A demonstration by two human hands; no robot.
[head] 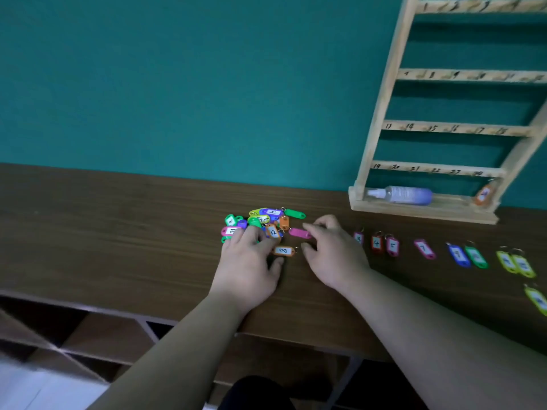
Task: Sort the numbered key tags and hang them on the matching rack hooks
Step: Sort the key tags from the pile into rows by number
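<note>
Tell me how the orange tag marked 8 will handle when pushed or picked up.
The orange tag looks like thin flat plastic, so probably light and stiff. Lying flat on the smooth table, it would likely slide, not roll. Its small ring may swing.

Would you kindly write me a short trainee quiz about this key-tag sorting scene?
1. True or false: every hook on the rack holds a tag.
2. What lies on the rack's base? A) a spray bottle B) a mug C) scissors
3. Fill in: the orange tag on the table between the left hand and right hand reads ___.
Key: 1 false, only one hanging tag shows, at lower right; 2 A; 3 "8".
</note>
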